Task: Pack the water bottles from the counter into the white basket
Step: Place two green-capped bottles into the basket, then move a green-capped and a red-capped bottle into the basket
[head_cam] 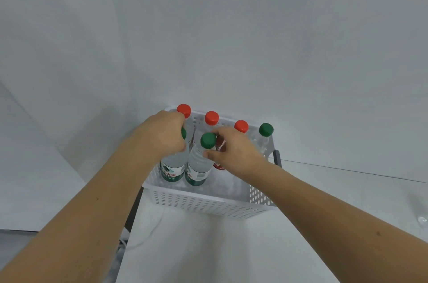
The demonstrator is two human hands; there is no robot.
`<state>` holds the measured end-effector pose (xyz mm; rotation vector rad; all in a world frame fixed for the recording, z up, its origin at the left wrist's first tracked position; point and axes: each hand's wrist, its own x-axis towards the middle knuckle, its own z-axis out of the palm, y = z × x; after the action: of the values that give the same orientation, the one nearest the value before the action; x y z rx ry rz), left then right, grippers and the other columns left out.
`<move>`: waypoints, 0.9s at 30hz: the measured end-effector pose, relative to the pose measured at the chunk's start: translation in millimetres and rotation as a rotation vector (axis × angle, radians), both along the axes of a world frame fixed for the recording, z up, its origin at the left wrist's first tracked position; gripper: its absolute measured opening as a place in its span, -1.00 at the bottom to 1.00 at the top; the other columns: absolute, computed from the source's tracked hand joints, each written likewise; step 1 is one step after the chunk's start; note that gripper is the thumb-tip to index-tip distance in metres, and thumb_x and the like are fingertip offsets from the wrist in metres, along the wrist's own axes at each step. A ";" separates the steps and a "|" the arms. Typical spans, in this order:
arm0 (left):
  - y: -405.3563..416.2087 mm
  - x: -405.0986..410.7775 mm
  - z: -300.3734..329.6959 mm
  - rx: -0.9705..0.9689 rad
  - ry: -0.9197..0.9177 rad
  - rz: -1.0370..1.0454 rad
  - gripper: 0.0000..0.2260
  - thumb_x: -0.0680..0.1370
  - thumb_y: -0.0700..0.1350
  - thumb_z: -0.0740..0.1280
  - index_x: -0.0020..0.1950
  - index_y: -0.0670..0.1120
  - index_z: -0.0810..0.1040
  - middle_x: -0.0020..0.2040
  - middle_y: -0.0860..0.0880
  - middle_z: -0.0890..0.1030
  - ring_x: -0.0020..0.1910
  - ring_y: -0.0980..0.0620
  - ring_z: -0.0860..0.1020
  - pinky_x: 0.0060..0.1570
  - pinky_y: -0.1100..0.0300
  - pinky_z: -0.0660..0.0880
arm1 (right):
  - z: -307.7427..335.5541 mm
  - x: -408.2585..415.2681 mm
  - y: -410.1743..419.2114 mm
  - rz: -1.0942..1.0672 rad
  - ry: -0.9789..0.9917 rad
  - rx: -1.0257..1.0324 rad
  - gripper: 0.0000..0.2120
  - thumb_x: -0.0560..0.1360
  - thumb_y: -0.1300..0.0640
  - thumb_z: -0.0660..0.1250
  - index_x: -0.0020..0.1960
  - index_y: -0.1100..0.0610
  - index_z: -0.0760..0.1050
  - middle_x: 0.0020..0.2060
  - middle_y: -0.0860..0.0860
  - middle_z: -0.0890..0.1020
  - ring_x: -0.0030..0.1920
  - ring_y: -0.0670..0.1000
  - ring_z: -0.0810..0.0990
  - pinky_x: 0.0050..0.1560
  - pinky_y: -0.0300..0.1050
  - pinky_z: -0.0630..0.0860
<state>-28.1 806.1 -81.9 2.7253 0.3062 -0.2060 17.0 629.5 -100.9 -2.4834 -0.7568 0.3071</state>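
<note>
Left grip (165,135): my left hand, clenched over the neck of a green-capped bottle (173,163) standing upright at the near left of the white basket (203,204).
Right grip (234,151): my right hand, thumb and fingers grasping the shoulder of a second green-capped bottle (199,162), upright just beside the first.
Back row: three red-capped bottles (211,118) and one green-capped bottle at the far right corner (265,129), all upright inside the basket.
Progress: six bottles stand packed, as I judge it; a clear object at the right edge of the bench (422,220) may be another bottle, but I cannot tell.
Labels: green and white bands with Chinese characters, too small to read.
</note>
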 end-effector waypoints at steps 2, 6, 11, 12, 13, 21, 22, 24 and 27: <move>-0.5 0.0 4.5 0.007 -0.017 0.004 -0.77 0.43 -0.13 0.40 0.04 -0.15 0.51 -0.09 -0.12 0.55 -0.21 -0.07 0.56 -0.33 0.16 0.47 | 1.3 -1.1 -5.0 -0.022 0.024 0.023 -0.67 0.42 0.00 0.46 0.14 0.01 0.49 -0.05 -0.04 0.54 -0.16 -0.07 0.55 -0.20 -0.29 0.47; -13.2 1.4 20.1 0.052 -0.222 0.047 -0.78 0.52 0.00 0.31 0.04 -0.14 0.49 -0.09 -0.12 0.57 -0.19 -0.10 0.53 -0.20 0.05 0.52 | 12.2 -4.6 -22.8 -0.070 0.035 0.032 -0.56 0.43 -0.04 0.43 0.26 0.01 0.44 0.02 -0.09 0.52 -0.09 -0.07 0.57 -0.08 -0.16 0.54; -51.0 12.0 45.0 0.117 -0.454 0.011 -0.72 0.60 0.00 0.21 0.21 -0.16 0.44 0.06 -0.14 0.58 -0.05 -0.13 0.55 -0.11 0.02 0.48 | 41.4 -2.1 -60.1 -0.140 -0.019 0.107 -0.53 0.44 -0.02 0.41 0.30 -0.03 0.38 0.12 -0.10 0.51 0.01 -0.07 0.53 0.05 -0.10 0.54; -61.1 14.5 49.5 0.119 -0.471 -0.008 -0.72 0.61 -0.01 0.20 0.23 -0.14 0.44 0.09 -0.13 0.57 -0.04 -0.12 0.55 -0.11 0.04 0.46 | 47.4 -2.0 -69.5 -0.154 -0.045 0.118 -0.51 0.45 -0.02 0.40 0.33 -0.02 0.36 0.14 -0.08 0.51 0.03 -0.08 0.53 0.07 -0.12 0.53; -72.2 16.8 54.0 0.120 -0.486 -0.031 -0.71 0.61 0.00 0.19 0.25 -0.13 0.43 0.12 -0.13 0.56 -0.03 -0.11 0.55 -0.12 0.07 0.44 | 52.9 -2.0 -79.9 -0.170 -0.069 0.132 -0.49 0.45 -0.02 0.39 0.36 0.00 0.34 0.17 -0.07 0.51 0.05 -0.09 0.52 0.10 -0.14 0.52; -193.5 33.1 82.5 0.094 -0.609 -0.217 -0.63 0.61 -0.01 0.21 0.34 -0.18 0.38 0.28 -0.14 0.49 0.15 -0.13 0.49 0.00 0.00 0.47 | 88.6 -2.7 -198.1 -0.285 -0.215 0.099 -0.41 0.52 -0.03 0.30 0.48 0.04 0.19 0.45 -0.06 0.31 0.44 -0.04 0.25 0.32 -0.22 0.15; -213.6 36.1 85.7 0.091 -0.622 -0.232 -0.63 0.61 -0.01 0.21 0.36 -0.17 0.37 0.31 -0.13 0.47 0.17 -0.12 0.48 0.01 0.01 0.47 | 91.9 -2.5 -218.9 -0.303 -0.224 0.082 -0.40 0.52 -0.03 0.30 0.49 0.05 0.17 0.46 -0.05 0.30 0.45 -0.04 0.22 0.33 -0.22 0.13; -255.3 41.1 91.3 0.080 -0.650 -0.269 -0.61 0.61 -0.02 0.21 0.38 -0.18 0.36 0.34 -0.11 0.45 0.23 -0.10 0.45 0.04 0.03 0.46 | 97.5 -3.0 -263.7 -0.352 -0.241 0.052 -0.38 0.52 -0.02 0.30 0.50 0.06 0.15 0.47 -0.04 0.28 0.46 -0.03 0.20 0.35 -0.20 0.12; -320.4 46.5 97.3 0.081 -0.658 -0.301 -0.60 0.61 -0.02 0.21 0.40 -0.16 0.34 0.37 -0.08 0.43 0.28 -0.08 0.41 0.05 0.05 0.45 | 103.1 -3.7 -334.5 -0.406 -0.257 0.038 -0.37 0.52 0.00 0.31 0.50 0.08 0.14 0.48 -0.03 0.27 0.47 -0.01 0.19 0.40 -0.13 0.15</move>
<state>18.4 485.7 15.4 2.7188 -0.2864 0.6253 13.4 295.1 2.3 -2.5939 -0.3315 -0.1737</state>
